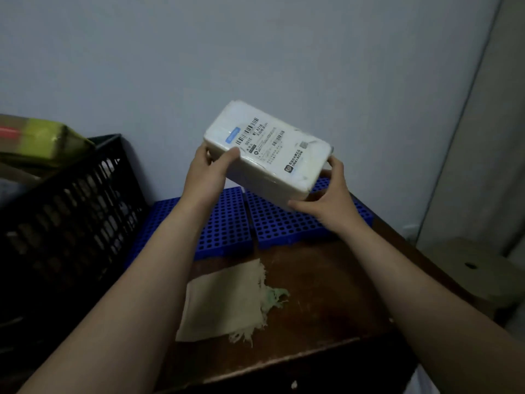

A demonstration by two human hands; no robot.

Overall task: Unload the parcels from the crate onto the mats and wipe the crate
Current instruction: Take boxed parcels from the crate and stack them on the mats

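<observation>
Parcel in hand: white rectangular parcel [267, 150] with a printed barcode label on its upper face; held in the air and tilted, its right end lower and nearer the camera; above the mats and clear of them.
Left hand: the left hand [208, 172] grasps the parcel's left end, thumb on the labelled face, fingers hidden behind it.
Right hand: the right hand [326, 194] grasps the lower right end, thumb along the near bottom edge, fingers wrapped round the far corner.
Mats: two blue perforated plastic mats, left mat [224, 228] and right mat [284, 226], side by side against the wall with a narrow seam between them; the parcel hangs mostly over the right one.
Crate: black plastic lattice crate [71, 200] at the left, just beside the left mat; interior dim, contents hard to make out.
Crate top: yellow-green wrapped parcel [42, 140] sticks up above the crate's rim, tilted.
Cloth: beige cloth with a frayed edge [227, 300] lies flat in front of the mats, between the forearms, untouched.
Counter: dark brown wooden counter [326, 294] carries the mats and the cloth.
Right margin: tan cardboard box with a round hole [477, 271], beyond the counter's right edge.
</observation>
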